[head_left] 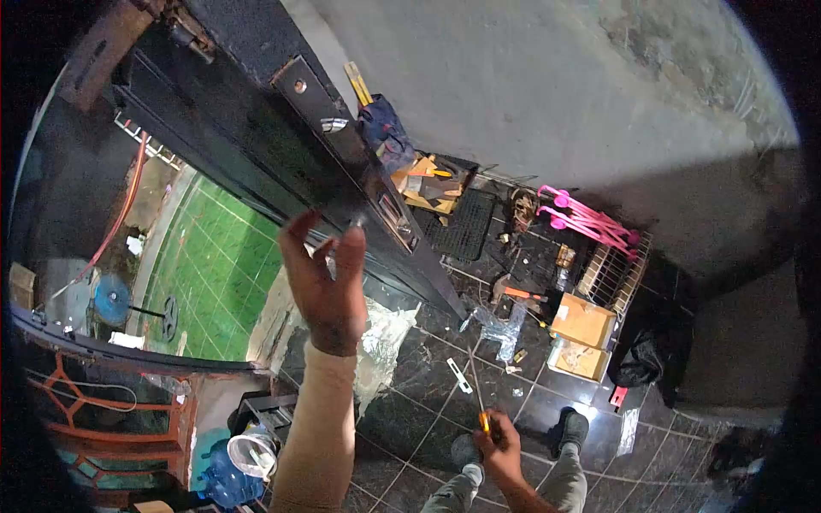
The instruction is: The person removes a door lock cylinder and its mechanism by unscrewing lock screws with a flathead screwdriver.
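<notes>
My left hand is raised in front of the dark door, its fingers bent and spread apart. Its thumb tip overlaps a small shiny piece on the door's face. Along the door edge, a metal plate with a round hole sits above a bright metal part, and a lock recess lies lower down. Low over the floor, my right hand is closed around the yellow handle of a screwdriver, whose long shaft points up towards the door's bottom corner.
A hammer, a white metal strip and an open cardboard box lie on the dark tiles. Pink folded frame and wire rack stand by the wall. A blue water bottle is at lower left.
</notes>
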`<move>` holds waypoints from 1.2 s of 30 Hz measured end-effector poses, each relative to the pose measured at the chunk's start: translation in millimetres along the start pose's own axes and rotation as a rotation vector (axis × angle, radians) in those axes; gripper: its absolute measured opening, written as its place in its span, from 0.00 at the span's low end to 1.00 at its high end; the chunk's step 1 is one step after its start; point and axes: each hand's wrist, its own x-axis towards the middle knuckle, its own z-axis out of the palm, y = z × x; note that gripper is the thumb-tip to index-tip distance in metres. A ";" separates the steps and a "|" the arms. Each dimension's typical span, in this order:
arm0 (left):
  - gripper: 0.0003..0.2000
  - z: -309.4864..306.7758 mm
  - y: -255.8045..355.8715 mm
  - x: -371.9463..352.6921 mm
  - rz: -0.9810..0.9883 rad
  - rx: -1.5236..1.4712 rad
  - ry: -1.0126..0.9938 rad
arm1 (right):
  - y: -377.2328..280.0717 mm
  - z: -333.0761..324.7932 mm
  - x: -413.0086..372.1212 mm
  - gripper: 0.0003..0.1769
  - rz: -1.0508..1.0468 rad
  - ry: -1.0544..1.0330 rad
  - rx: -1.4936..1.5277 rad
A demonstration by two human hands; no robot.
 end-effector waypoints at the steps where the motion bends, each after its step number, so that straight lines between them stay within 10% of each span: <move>1: 0.29 2.0 -9.1 -7.6 -0.019 0.023 0.007 | 0.8 -9.9 -1.4 0.19 0.103 -0.011 0.045; 6: 0.12 22.3 -18.2 -11.9 -0.041 0.160 0.033 | 21.1 -64.8 10.9 0.20 0.205 -0.092 -0.057; 22: 0.07 18.8 -12.4 -5.9 0.269 0.746 -0.026 | -71.9 -209.3 144.3 0.22 0.124 -0.288 0.023; 36: 0.07 18.4 -18.6 -10.0 0.330 0.650 0.015 | -213.9 -74.9 188.3 0.22 -0.969 -0.423 -0.346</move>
